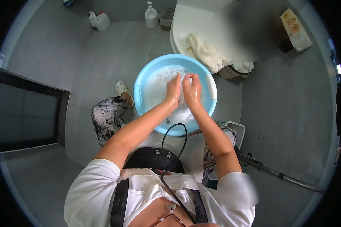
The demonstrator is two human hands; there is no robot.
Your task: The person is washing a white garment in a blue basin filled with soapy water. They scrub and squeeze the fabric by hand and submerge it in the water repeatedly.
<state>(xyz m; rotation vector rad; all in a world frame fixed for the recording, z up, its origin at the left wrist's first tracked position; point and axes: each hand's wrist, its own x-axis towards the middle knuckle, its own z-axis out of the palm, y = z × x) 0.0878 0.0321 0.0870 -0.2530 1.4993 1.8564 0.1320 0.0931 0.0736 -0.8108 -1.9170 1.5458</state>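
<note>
Between my knees stands a round light-blue basin [139, 81] with white foam and soapy water [157, 89] in it. Over its middle, my left hand [173, 90] and my right hand [192, 89] are close together, wet, with their fingers curled. A white cloth [182, 99], partly lost in the suds, seems to hang between them; its full shape is hidden by the hands and foam. The fingers of both hands are closed on it near the far side of the basin.
Behind the basin is a white toilet [182, 22] with a cream towel [206, 53] draped over it. A waste bin [231, 72] stands at its right. Along the back wall are a pump bottle [151, 17] and a white jug [101, 22]. A metal rail [284, 178] runs at the right.
</note>
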